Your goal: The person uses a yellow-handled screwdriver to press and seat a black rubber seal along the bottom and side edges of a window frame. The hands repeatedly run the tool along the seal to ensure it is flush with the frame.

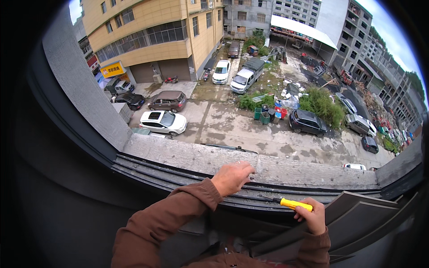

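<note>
My right hand [314,216] grips a screwdriver [296,204] by its yellow handle. Its dark shaft points left, with the tip down at the black window track [214,185]. Over the inner edge of the rough concrete sill [304,172], left of the screwdriver, is my left hand [232,177]. Its fingers are curled together, back of the hand up, with the fingertips close to the sill. Whatever they may hold is hidden. Grey grit lies along the track's grooves.
Dark flat panels [362,219] lean below the track on the right. A concrete side wall [85,80] bounds the opening on the left. Far below, outside, are a white car [163,122], a white truck [246,77], bins [264,117] and a tan building [147,35].
</note>
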The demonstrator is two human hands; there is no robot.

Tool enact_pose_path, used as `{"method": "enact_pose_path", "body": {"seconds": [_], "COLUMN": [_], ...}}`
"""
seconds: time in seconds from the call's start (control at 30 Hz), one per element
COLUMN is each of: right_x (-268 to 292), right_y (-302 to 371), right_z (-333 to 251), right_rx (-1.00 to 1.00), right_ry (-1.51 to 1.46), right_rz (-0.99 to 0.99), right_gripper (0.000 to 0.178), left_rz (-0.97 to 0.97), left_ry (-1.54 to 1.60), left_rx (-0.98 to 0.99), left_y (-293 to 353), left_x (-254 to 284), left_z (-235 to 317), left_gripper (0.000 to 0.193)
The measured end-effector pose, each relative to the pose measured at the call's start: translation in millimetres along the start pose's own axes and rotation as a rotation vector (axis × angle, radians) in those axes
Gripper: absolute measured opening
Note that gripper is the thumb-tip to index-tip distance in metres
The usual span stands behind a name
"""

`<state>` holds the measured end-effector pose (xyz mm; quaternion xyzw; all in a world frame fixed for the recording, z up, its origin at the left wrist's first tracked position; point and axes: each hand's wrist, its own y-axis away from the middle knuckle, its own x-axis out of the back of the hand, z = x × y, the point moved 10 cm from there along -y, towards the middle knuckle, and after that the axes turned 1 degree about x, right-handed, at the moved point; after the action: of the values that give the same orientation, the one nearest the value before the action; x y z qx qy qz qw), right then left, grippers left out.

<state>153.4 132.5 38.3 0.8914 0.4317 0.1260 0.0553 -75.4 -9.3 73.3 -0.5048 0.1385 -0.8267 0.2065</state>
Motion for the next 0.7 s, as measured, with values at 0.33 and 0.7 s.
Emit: {"method": "enact_pose_path", "body": {"seconds": [0.33,0.7], "right_x": [-36,28], "right_y": [-10,-64], "right_z": [-35,-59], "right_rx": [0.340,0.138], "right_ry": [0.883,1.156], "right_rz": [-0.200,-0.234], "right_gripper": [0.031,0.032], "left_rz": [-0.266,-0.242], "left_ry": [-0.444,-0.484], "left_rx": [-0.037,-0.073], "left_y": [50,49], "left_x": [18,-2], "left_z": [-34,-20], "left_gripper": [0.012,0.008]}}
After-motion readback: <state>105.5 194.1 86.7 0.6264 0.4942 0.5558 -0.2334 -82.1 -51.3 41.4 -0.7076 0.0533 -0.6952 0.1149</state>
